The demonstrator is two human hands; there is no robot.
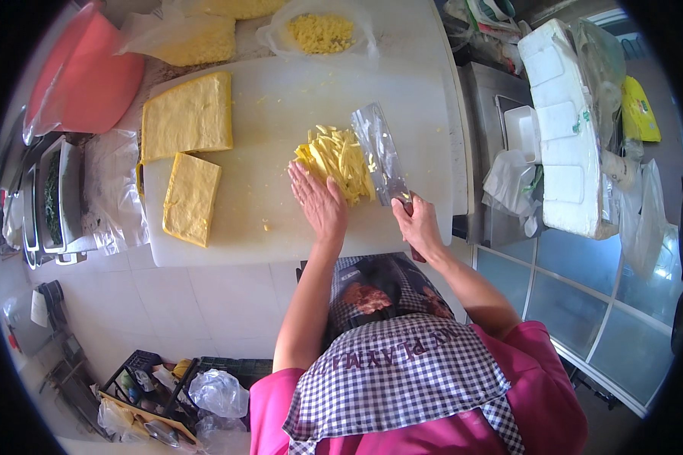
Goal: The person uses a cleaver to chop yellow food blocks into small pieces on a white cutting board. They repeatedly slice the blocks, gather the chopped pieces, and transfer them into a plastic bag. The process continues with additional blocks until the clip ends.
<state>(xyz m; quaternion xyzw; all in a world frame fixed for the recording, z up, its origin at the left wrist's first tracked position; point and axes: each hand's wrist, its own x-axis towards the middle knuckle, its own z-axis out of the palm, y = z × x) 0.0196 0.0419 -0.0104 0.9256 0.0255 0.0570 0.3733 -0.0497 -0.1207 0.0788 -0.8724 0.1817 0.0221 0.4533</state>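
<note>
A heap of thin yellow strips (338, 162) lies on the white cutting board (250, 227). My left hand (317, 202) rests flat against the heap's left edge, fingers extended, gripping nothing. On the heap's right side, my right hand (420, 224) is closed around the dark handle of a cleaver (382, 153), whose broad metal blade lies beside the strips with yellow bits stuck to it. Two yellow-skinned slabs, which look like tofu, lie at the board's left: a larger one (188, 118) behind and a smaller one (192, 199) nearer me.
Behind the board stand an open plastic bag of chopped yellow bits (321, 34) and a fuller bag of yellow pieces (190, 42). A pink basin (85, 74) and metal trays (62, 193) are at the left. To the right is a white foam box (566, 131).
</note>
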